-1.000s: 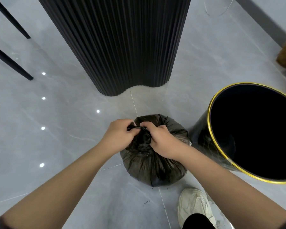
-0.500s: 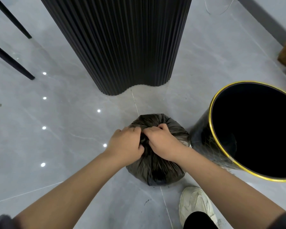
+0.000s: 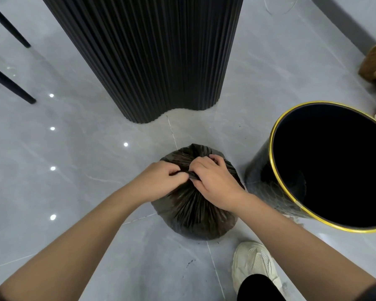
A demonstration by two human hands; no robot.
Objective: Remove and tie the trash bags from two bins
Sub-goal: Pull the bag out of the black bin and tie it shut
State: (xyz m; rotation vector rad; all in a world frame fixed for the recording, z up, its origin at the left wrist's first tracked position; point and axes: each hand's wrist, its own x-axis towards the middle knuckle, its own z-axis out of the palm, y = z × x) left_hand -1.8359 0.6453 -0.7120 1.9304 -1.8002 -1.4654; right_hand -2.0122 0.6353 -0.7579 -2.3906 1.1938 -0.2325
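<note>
Black trash bag (image 3: 193,211), full and rounded, standing on the grey tiled floor (image 3: 74,181) directly beneath the fingers. Its mouth is gathered into a pleated neck, with folds radiating down from the grip. Left hand (image 3: 159,181) and right hand (image 3: 215,185) meet knuckle to knuckle over the neck. The fingers of the left hand (image 3: 178,173) are curled round a twisted strand of the bag's plastic, and the fingers of the right hand (image 3: 213,158) are curled over the same strand from the other side. Whether a knot is formed cannot be told.

To the right of the fingers, just beside the bag, is a black bin (image 3: 258,183) with a gold rim and a dark interior. Beyond the fingers stands a black fluted pedestal (image 3: 152,57). Nearer the person than the fingers, a pale shoe (image 3: 254,261) rests on the floor. Far left of the fingers are two slanted black furniture legs (image 3: 9,85).
</note>
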